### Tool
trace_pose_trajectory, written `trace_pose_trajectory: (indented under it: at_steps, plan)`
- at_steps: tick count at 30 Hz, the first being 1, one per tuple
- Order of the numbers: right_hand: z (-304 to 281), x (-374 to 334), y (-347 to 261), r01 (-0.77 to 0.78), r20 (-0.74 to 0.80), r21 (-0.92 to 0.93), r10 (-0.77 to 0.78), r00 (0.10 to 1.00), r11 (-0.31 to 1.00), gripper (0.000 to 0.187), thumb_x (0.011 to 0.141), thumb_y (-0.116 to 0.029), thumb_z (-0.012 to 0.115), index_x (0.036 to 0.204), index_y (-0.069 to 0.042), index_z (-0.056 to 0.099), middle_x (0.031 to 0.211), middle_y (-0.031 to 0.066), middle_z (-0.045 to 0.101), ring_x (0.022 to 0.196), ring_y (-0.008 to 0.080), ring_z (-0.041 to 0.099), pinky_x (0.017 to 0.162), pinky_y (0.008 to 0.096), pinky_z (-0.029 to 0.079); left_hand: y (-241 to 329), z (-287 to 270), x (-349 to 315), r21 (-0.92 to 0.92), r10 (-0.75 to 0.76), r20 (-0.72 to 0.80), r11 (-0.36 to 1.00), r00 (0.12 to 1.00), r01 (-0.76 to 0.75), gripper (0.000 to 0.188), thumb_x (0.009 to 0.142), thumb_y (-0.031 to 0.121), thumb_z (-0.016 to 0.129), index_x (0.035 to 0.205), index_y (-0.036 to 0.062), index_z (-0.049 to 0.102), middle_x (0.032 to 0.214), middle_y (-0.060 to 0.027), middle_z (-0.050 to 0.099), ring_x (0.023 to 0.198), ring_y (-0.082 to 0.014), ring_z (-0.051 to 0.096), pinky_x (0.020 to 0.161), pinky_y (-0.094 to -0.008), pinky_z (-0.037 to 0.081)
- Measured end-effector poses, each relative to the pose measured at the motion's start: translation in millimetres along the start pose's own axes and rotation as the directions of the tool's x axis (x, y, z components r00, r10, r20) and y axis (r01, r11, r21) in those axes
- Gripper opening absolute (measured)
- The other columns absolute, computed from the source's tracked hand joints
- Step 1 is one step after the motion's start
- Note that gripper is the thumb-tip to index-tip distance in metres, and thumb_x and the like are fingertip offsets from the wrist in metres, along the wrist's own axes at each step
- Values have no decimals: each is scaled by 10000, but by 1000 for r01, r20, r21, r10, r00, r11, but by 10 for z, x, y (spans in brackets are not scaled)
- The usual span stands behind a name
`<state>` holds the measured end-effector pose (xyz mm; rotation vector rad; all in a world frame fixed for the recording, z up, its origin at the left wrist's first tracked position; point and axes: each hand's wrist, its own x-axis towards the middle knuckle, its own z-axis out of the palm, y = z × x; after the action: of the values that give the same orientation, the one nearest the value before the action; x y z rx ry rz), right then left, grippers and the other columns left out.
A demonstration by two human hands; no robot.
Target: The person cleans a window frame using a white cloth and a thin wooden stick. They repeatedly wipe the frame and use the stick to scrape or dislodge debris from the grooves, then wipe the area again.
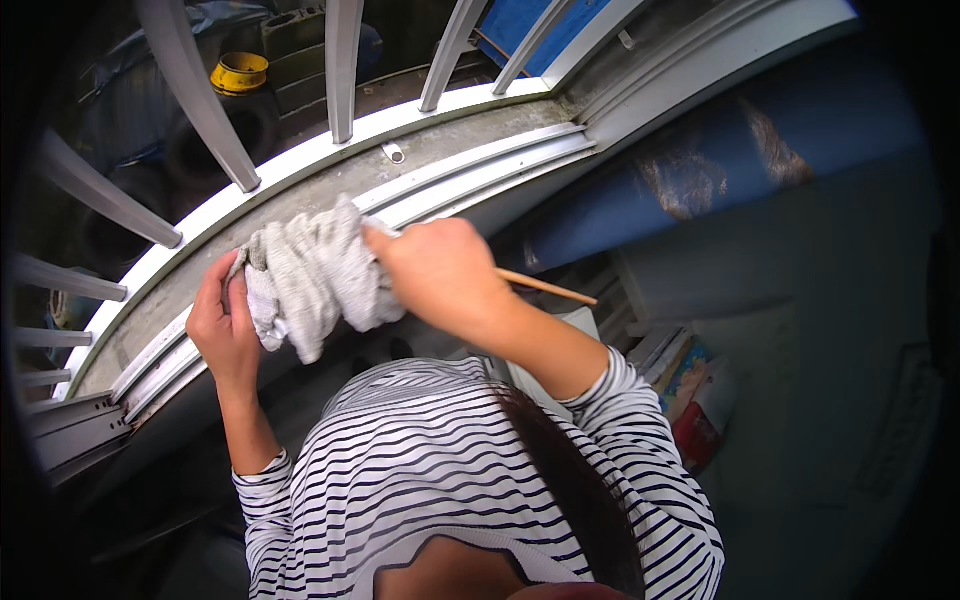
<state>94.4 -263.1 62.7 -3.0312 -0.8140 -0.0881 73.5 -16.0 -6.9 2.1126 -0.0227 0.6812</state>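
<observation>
A crumpled off-white cloth (325,265) is bunched up between my two hands, above the inner edge of the window sill. My left hand (222,320) is closed on its left end, thumb and fingers curled about the fabric. At the other end, my right hand (445,275) makes a fist over the cloth, thumb toward it. A thin wooden stick (548,287) shows to the right of that fist; whether the hand holds it or it lies behind is hidden.
White window bars (343,70) rise beyond the concrete sill (290,200) and its white sliding track (480,170). Outside are a yellow wheel rim (239,73) and dark tyres. A long blue plastic-wrapped roll (720,175) lies at right, above stacked colourful packages (695,385).
</observation>
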Motion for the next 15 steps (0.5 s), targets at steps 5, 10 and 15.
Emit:
trace_pose_trajectory:
  at_steps: [5,10,15]
  plan:
    - [2,58,218,-33,-49,180,43,998,983,284,889,-204,576,1125,-264,721,701,122,676,667,312,670,602,420,524,-195,-372,79,-395,-223,-113,904,968,162,194,964,63,578,1135,-2,642,1060,-33,649,950,-90,588,865,-216,457]
    - [18,-156,389,-220,-120,13,220,968,975,288,879,-183,595,1110,-296,726,696,122,667,650,320,658,589,435,516,128,-1062,249,-618,-292,-329,785,898,29,221,992,72,534,1178,-15,617,1079,-87,662,955,-138,632,864,-259,515]
    - [99,-247,450,-289,-167,-94,271,948,953,304,886,-185,605,1135,-327,705,646,115,636,603,328,635,557,442,496,344,-1722,213,-451,-138,-588,874,797,-182,249,1018,89,491,1209,-27,601,1082,-130,668,943,-188,664,861,-292,556]
